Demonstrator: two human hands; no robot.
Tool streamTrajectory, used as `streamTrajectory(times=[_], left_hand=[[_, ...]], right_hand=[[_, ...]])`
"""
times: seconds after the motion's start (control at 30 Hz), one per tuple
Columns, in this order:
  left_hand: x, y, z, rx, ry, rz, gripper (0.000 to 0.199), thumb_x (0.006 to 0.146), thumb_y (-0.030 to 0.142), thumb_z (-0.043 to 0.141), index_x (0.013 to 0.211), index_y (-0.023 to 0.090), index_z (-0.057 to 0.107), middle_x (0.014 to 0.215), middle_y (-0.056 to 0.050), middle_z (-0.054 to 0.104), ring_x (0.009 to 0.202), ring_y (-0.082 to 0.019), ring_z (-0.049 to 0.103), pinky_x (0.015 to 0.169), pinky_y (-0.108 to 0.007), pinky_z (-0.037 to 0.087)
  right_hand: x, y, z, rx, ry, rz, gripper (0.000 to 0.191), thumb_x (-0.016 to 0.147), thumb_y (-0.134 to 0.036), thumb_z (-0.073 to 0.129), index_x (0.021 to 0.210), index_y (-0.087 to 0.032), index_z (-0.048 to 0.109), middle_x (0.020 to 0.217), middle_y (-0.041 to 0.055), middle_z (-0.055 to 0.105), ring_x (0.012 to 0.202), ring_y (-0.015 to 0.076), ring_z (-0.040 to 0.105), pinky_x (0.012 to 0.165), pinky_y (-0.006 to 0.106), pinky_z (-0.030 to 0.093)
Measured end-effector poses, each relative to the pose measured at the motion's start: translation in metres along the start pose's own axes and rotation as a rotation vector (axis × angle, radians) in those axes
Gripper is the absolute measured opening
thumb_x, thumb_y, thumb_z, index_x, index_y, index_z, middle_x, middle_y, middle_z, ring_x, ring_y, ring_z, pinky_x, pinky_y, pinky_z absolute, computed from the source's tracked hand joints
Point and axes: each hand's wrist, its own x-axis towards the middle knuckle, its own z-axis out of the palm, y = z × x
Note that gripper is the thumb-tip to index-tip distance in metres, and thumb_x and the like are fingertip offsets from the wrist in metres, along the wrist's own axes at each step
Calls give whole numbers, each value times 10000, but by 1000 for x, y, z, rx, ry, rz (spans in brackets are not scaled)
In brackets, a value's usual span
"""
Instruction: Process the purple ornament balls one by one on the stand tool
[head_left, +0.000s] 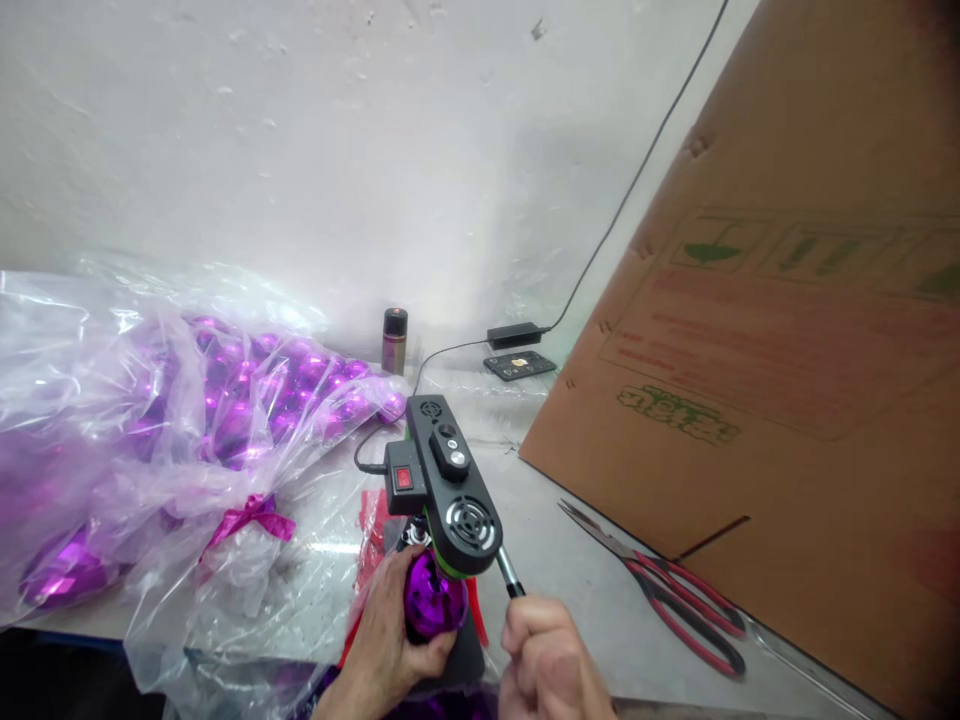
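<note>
A shiny purple ball [435,597] sits beneath the front end of a black machine [456,480] with a red switch and round vents. My left hand [390,635] is closed on the ball from its left and lower side, the thumb across its front. My right hand [551,655] is wrapped round the dark end of a metal lever [510,570] at the machine's right side. Red material [373,530] lies beside and under the machine, partly hidden by my left hand.
Clear plastic bags of purple balls [255,390] spread over the left side. Large scissors [660,590] lie at right, below a leaning cardboard box [750,350]. A small canister [394,342], a black adapter [516,334] and a phone-like item [520,365] are near the wall.
</note>
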Motion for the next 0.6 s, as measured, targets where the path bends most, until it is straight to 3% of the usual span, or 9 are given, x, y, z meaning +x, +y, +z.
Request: streamTrajectory(times=[0.07,0.23,0.4,0.53,0.6], left_hand=[[-1,-1,1,-13,-12,-9,740,892,372,831,1593,210,658,1480,-195,833,1340,-455,837,1134,-629,697],[-1,-3,11,-6,56,-69,787,801,405,876,1535,192,687,1481,-228,830,1357,-508,820,1156,-704,674],[-5,-4,6,-28,70,-136,838,800,434,925,1566,184,696,1524,-239,824,1404,-512,810,1194,-701,680],[-49,1,-21,14,135,-218,906,803,528,1000,1608,224,714,1601,-205,808,1464,-487,794,1236,-623,685],[-87,8,-34,85,168,-250,782,902,545,941,1609,283,734,1583,-151,835,1445,-439,821,1212,-549,711]], right_hand=[[6,-7,1,-4,6,29,572,1225,-200,529,658,-225,459,603,-55,524,484,69,463,502,263,324],[35,-29,3,37,-65,224,545,1242,-269,585,702,-206,611,642,-36,567,532,80,524,539,269,369],[52,-34,5,52,-77,254,630,1231,-362,638,631,-207,522,588,-46,478,546,76,546,527,244,352],[51,-33,3,55,-131,230,611,1235,-331,613,647,-210,504,595,-45,464,585,88,566,559,235,386],[50,-34,3,60,-150,189,604,1239,-309,592,656,-212,473,580,-53,438,584,85,568,560,220,398]])
